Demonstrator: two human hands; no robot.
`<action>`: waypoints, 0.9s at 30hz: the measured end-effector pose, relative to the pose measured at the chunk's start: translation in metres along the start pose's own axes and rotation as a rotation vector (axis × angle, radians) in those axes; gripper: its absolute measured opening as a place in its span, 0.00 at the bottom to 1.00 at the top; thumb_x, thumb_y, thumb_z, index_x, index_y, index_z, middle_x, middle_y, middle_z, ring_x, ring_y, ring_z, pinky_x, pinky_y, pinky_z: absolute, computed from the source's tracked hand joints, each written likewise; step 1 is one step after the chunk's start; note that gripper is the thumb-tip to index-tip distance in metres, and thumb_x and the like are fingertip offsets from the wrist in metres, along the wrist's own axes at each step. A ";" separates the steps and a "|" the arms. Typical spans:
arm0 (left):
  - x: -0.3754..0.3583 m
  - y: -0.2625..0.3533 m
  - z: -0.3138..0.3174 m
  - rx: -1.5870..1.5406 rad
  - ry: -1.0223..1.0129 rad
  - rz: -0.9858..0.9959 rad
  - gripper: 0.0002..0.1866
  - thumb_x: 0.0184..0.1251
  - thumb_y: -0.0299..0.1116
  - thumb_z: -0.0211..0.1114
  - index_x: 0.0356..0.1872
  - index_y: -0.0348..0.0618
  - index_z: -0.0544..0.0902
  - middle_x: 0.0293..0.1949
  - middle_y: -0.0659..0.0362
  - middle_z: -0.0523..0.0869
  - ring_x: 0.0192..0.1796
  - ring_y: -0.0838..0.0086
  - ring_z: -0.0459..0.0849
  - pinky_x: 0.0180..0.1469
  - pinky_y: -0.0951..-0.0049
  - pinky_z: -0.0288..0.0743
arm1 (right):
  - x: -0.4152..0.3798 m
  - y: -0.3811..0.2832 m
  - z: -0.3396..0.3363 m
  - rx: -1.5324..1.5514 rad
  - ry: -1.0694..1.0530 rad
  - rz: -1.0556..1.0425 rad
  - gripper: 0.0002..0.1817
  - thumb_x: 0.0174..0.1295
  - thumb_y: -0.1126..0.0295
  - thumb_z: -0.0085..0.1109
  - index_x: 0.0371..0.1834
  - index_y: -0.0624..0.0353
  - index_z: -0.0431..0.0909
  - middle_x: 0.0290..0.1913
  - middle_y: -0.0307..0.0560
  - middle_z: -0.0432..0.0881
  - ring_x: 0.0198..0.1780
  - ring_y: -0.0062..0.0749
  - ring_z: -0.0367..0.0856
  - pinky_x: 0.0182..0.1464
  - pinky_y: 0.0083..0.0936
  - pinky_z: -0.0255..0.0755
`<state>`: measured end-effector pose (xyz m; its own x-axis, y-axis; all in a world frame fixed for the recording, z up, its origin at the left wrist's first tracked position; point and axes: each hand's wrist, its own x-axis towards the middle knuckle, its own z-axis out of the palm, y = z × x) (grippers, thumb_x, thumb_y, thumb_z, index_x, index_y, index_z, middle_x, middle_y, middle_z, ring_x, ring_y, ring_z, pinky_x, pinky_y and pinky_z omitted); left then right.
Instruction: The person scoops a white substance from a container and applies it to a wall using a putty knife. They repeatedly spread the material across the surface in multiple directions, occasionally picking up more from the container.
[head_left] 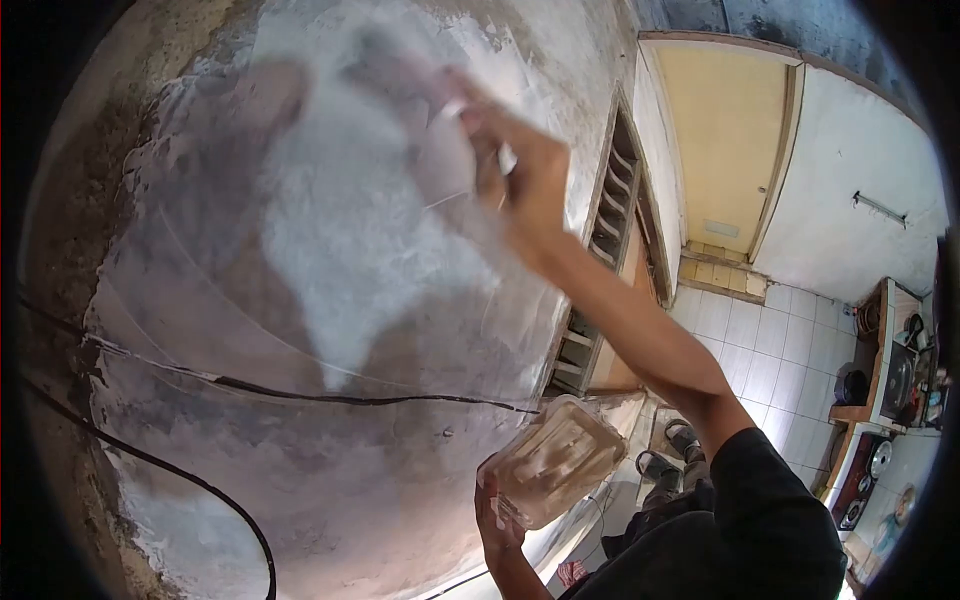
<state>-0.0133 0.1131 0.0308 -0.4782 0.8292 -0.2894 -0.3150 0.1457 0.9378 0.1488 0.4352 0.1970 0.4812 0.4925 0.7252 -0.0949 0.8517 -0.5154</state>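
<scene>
My right hand (525,165) is raised against the plastered wall (350,250), fingers closed around a putty knife (443,160). The blade is pale and smeared by motion, so its exact edge and its contact with the wall are hard to make out. Lower down, my left hand (497,515) grips the side of a clear plastic tub (560,460). Streaks of wet, whitish-beige paste coat the inside of that tub. Fresh pale plaster covers the upper middle of the wall, with greyer patches around it.
A black cable (300,397) runs across the wall, and another (190,470) curves at lower left. A vent opening (612,190) borders the wall. Beyond are a yellow door (725,140), a tiled floor (735,330) and a stove (865,480). Sandalled feet (660,465) show below.
</scene>
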 end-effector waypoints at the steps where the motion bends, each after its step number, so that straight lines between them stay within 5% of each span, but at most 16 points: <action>1: -0.001 -0.005 -0.006 -0.004 0.018 0.033 0.26 0.72 0.48 0.53 0.61 0.40 0.71 0.56 0.52 0.78 0.57 0.62 0.79 0.58 0.58 0.76 | 0.007 0.016 0.001 -0.049 0.058 0.079 0.09 0.60 0.74 0.54 0.38 0.67 0.81 0.37 0.56 0.86 0.23 0.19 0.71 0.30 0.19 0.71; 2: -0.006 -0.003 -0.006 -0.004 0.026 0.029 0.26 0.72 0.48 0.53 0.61 0.40 0.71 0.56 0.52 0.78 0.57 0.62 0.79 0.58 0.58 0.76 | 0.007 0.047 0.010 -0.037 0.145 0.088 0.10 0.64 0.69 0.56 0.39 0.65 0.82 0.33 0.56 0.85 0.22 0.19 0.72 0.29 0.19 0.70; 4: -0.010 0.003 0.000 -0.004 0.027 0.051 0.26 0.72 0.49 0.53 0.61 0.40 0.71 0.56 0.52 0.79 0.57 0.63 0.79 0.58 0.59 0.77 | -0.025 0.059 0.009 -0.213 -0.214 0.107 0.08 0.60 0.73 0.55 0.38 0.62 0.83 0.29 0.55 0.84 0.23 0.27 0.78 0.29 0.24 0.73; 5: -0.008 -0.002 -0.010 -0.002 0.023 0.052 0.26 0.72 0.49 0.53 0.61 0.40 0.71 0.56 0.52 0.79 0.57 0.63 0.79 0.58 0.59 0.77 | -0.048 0.062 0.017 -0.207 -0.228 0.034 0.10 0.57 0.75 0.55 0.39 0.60 0.83 0.27 0.52 0.83 0.23 0.32 0.79 0.29 0.27 0.74; 8: -0.007 -0.015 -0.032 0.179 0.023 0.126 0.27 0.71 0.41 0.55 0.65 0.33 0.67 0.61 0.51 0.73 0.64 0.62 0.73 0.65 0.60 0.69 | -0.095 0.021 0.020 -0.074 -0.284 -0.156 0.18 0.48 0.77 0.54 0.43 0.53 0.83 0.24 0.47 0.82 0.22 0.44 0.80 0.27 0.36 0.76; 10: -0.009 0.003 -0.015 -0.174 -0.102 -0.018 0.28 0.69 0.42 0.57 0.65 0.35 0.68 0.61 0.50 0.73 0.65 0.62 0.72 0.65 0.59 0.69 | -0.112 0.006 0.019 -0.059 -0.200 -0.206 0.19 0.48 0.76 0.53 0.44 0.53 0.83 0.24 0.46 0.82 0.21 0.40 0.80 0.27 0.35 0.76; 11: -0.013 0.003 -0.010 -0.107 -0.187 0.125 0.30 0.66 0.43 0.59 0.65 0.37 0.68 0.62 0.51 0.73 0.65 0.61 0.72 0.64 0.59 0.69 | -0.114 0.005 0.017 -0.032 -0.118 -0.260 0.19 0.48 0.75 0.52 0.45 0.52 0.82 0.24 0.44 0.82 0.21 0.37 0.79 0.26 0.35 0.75; 13: -0.010 0.007 0.000 -0.065 -0.115 0.050 0.30 0.65 0.44 0.59 0.65 0.37 0.68 0.61 0.51 0.74 0.64 0.61 0.72 0.64 0.59 0.69 | -0.107 0.025 -0.029 0.034 -0.398 -0.058 0.18 0.50 0.78 0.51 0.44 0.55 0.83 0.24 0.45 0.80 0.21 0.32 0.77 0.26 0.29 0.73; 14: -0.011 0.010 0.001 -0.024 -0.025 -0.023 0.31 0.65 0.44 0.59 0.65 0.38 0.68 0.61 0.52 0.75 0.64 0.61 0.73 0.64 0.58 0.70 | -0.094 0.045 -0.038 0.060 -0.256 -0.104 0.16 0.52 0.81 0.48 0.41 0.60 0.82 0.22 0.45 0.78 0.20 0.25 0.72 0.25 0.21 0.69; 15: -0.011 0.011 0.001 -0.023 -0.021 -0.021 0.31 0.65 0.44 0.59 0.65 0.38 0.68 0.61 0.52 0.75 0.64 0.61 0.73 0.64 0.58 0.70 | -0.071 0.036 -0.040 -0.084 -0.094 0.087 0.09 0.57 0.82 0.49 0.36 0.65 0.79 0.22 0.47 0.77 0.19 0.23 0.69 0.24 0.20 0.66; 18: -0.016 0.005 -0.006 -0.108 -0.014 -0.051 0.30 0.65 0.44 0.59 0.64 0.37 0.68 0.59 0.53 0.77 0.62 0.61 0.74 0.63 0.58 0.70 | -0.043 0.086 -0.043 -0.364 0.143 0.328 0.11 0.65 0.79 0.52 0.47 0.65 0.80 0.28 0.59 0.79 0.23 0.22 0.69 0.28 0.23 0.69; 22: -0.019 0.001 -0.014 -0.130 -0.016 -0.028 0.30 0.64 0.42 0.60 0.64 0.37 0.68 0.58 0.53 0.77 0.61 0.61 0.75 0.63 0.59 0.70 | -0.104 0.082 -0.014 -0.383 -0.085 0.439 0.14 0.60 0.74 0.53 0.46 0.57 0.84 0.26 0.54 0.81 0.26 0.26 0.80 0.28 0.27 0.72; 25: -0.014 -0.009 -0.021 -0.127 -0.023 -0.076 0.31 0.63 0.42 0.61 0.65 0.37 0.68 0.59 0.53 0.76 0.62 0.61 0.74 0.64 0.59 0.69 | -0.168 0.070 -0.013 -0.182 -0.292 0.060 0.22 0.58 0.73 0.52 0.57 0.51 0.79 0.24 0.48 0.80 0.23 0.34 0.79 0.28 0.31 0.74; 27: -0.009 -0.011 -0.019 -0.110 -0.063 -0.078 0.32 0.63 0.42 0.62 0.65 0.37 0.68 0.60 0.53 0.76 0.62 0.61 0.74 0.64 0.58 0.69 | -0.182 0.035 -0.022 -0.101 -0.313 -0.043 0.23 0.56 0.75 0.50 0.55 0.49 0.81 0.27 0.47 0.82 0.20 0.31 0.77 0.25 0.30 0.73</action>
<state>-0.0206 0.0937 0.0193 -0.3973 0.8505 -0.3447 -0.4389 0.1538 0.8853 0.0767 0.3715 0.0371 0.1905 0.5008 0.8443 0.0142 0.8586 -0.5125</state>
